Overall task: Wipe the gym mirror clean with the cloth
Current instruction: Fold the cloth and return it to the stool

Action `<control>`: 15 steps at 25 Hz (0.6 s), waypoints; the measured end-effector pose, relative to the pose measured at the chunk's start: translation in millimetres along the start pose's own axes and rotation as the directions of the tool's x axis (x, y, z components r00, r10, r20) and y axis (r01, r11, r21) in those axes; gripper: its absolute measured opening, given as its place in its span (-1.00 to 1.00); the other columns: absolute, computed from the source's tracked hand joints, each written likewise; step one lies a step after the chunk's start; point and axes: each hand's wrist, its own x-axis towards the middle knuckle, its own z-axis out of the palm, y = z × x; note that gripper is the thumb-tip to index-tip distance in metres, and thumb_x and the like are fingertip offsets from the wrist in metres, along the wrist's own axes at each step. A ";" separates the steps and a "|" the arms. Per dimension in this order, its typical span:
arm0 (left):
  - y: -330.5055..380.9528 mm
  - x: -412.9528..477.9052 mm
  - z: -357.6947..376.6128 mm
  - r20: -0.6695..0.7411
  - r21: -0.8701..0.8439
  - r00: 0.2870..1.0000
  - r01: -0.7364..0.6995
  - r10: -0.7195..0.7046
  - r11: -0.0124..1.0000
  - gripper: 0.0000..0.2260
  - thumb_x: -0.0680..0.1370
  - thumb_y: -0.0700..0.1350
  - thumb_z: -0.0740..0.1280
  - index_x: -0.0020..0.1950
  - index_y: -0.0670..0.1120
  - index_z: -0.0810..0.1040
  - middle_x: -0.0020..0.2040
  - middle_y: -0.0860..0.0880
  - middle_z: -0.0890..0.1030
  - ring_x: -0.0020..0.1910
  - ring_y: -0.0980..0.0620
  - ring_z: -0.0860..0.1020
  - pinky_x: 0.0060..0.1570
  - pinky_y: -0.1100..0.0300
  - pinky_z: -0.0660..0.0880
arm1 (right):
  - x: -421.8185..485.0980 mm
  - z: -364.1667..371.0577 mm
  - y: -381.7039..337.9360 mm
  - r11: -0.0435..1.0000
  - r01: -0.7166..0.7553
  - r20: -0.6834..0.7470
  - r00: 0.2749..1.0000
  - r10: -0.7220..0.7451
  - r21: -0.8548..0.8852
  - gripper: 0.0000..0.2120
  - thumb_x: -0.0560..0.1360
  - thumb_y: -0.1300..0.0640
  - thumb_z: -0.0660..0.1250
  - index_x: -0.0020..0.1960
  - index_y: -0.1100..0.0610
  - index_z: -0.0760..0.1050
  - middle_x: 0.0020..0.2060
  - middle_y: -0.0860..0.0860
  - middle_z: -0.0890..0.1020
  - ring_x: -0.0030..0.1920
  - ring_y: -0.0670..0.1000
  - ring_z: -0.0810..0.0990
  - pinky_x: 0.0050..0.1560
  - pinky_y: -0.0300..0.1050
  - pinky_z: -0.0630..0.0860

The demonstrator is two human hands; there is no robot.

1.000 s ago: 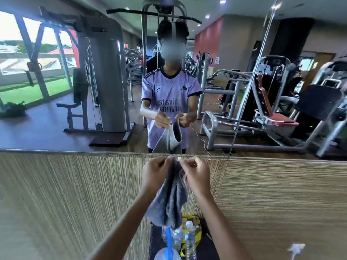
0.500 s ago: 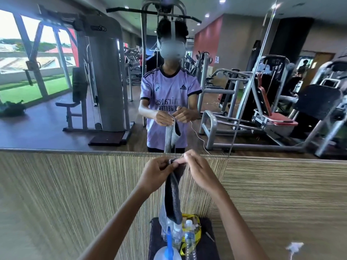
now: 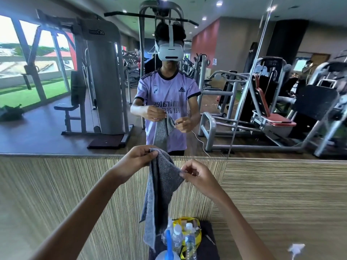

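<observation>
A grey cloth (image 3: 159,192) hangs folded in front of me, below the gym mirror (image 3: 56,109). My left hand (image 3: 135,160) pinches its top corner at the mirror's lower edge. My right hand (image 3: 197,175) pinches the cloth's right edge a little lower, so the upper part is drawn out to the right. The mirror fills the upper half of the view and shows my reflection holding the cloth. Neither hand touches the glass.
A striped wood-grain wall panel (image 3: 281,194) runs under the mirror. Below my hands a dark stool (image 3: 208,246) carries several water bottles (image 3: 189,239), a yellow-trimmed bag (image 3: 197,222) and a blue-nozzled spray bottle (image 3: 169,246). A white spray head (image 3: 296,249) is at lower right.
My hands met at the cloth's top, then parted. The right hand moved right and down, pulling the cloth's edge outward, and the cloth now hangs longer and partly opened.
</observation>
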 end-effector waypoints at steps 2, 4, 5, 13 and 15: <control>3.4 -2.6 -13.2 0.012 0.023 0.999 0.053 -0.053 0.998 -0.65 0.47 0.15 0.47 0.03 -0.12 0.70 -0.04 -0.08 0.69 -0.03 0.03 0.64 0.03 0.20 0.57 | 4.1 -9.8 -12.0 0.996 -0.003 0.042 0.999 0.007 -0.092 -0.95 0.54 0.14 0.41 -0.06 0.03 0.55 -0.24 -0.10 0.55 -0.29 -0.19 0.48 -0.22 -0.31 0.41; 5.0 -5.1 -27.4 0.023 0.187 0.996 0.076 -0.082 0.979 -0.78 0.52 0.07 0.40 0.01 -0.02 0.72 -0.04 -0.05 0.71 -0.02 0.00 0.65 0.08 0.06 0.58 | 10.7 -25.2 -29.2 0.956 0.009 0.147 0.988 0.036 -0.294 -0.98 0.57 0.12 0.38 0.00 0.02 0.56 -0.17 -0.15 0.56 -0.24 -0.26 0.50 -0.18 -0.39 0.41; 4.2 -5.3 -33.4 0.010 0.268 0.996 0.077 -0.083 0.960 -0.80 0.52 0.06 0.38 -0.01 -0.02 0.72 -0.04 -0.06 0.71 -0.01 -0.06 0.66 0.12 -0.04 0.57 | 13.4 -33.3 -37.9 0.932 0.028 0.186 0.982 0.043 -0.361 -0.96 0.57 0.12 0.37 0.01 0.01 0.57 -0.14 -0.17 0.55 -0.19 -0.26 0.51 -0.13 -0.41 0.41; 9.2 -1.4 -32.9 -0.102 0.251 0.995 0.042 -0.017 0.967 -0.68 0.44 -0.02 0.46 -0.05 -0.29 0.61 -0.20 -0.09 0.70 -0.18 0.06 0.63 -0.11 0.21 0.56 | 32.1 -65.9 -69.4 0.931 0.045 0.209 0.977 0.034 -0.363 -0.98 0.55 0.22 0.39 -0.02 0.14 0.57 -0.15 -0.02 0.66 -0.13 -0.11 0.64 -0.07 -0.27 0.53; 10.4 4.8 -28.6 -0.154 0.210 0.988 0.037 -0.005 0.977 -0.75 0.45 -0.17 0.44 -0.06 -0.36 0.56 -0.23 -0.02 0.69 -0.23 0.12 0.64 -0.19 0.29 0.55 | 32.2 -68.2 -71.1 0.956 0.018 0.174 0.984 0.035 -0.294 -0.92 0.54 0.24 0.39 0.04 0.16 0.58 -0.14 -0.08 0.64 -0.15 -0.23 0.61 -0.11 -0.39 0.49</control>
